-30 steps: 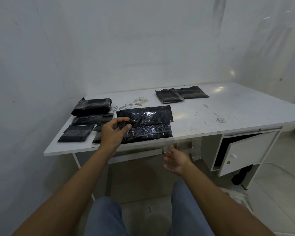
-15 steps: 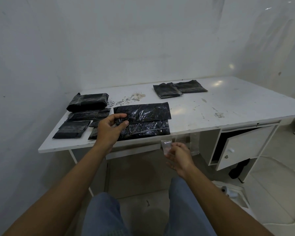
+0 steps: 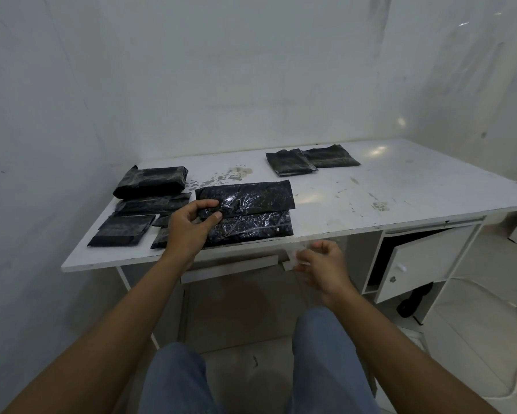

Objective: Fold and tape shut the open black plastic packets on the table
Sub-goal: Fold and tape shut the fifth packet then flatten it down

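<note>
Packet piles (image 3: 149, 201) lie just left of the folded packet (image 3: 251, 213).

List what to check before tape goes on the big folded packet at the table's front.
1. Fold held: the left hand pinches the large packet at its left end, on the fold. Ok.
2. Packet seated: it lies wholly on the table. Ok.
3. Seam free: the fold line beyond the left hand is uncovered. Ok.
4. Tape ready: a pale clear strip shows by the right hand, blurred. Cannot tell if it is gripped.
5. Right hand at the seam: it is below the table's front edge, apart from the packet. Not ok.
</note>
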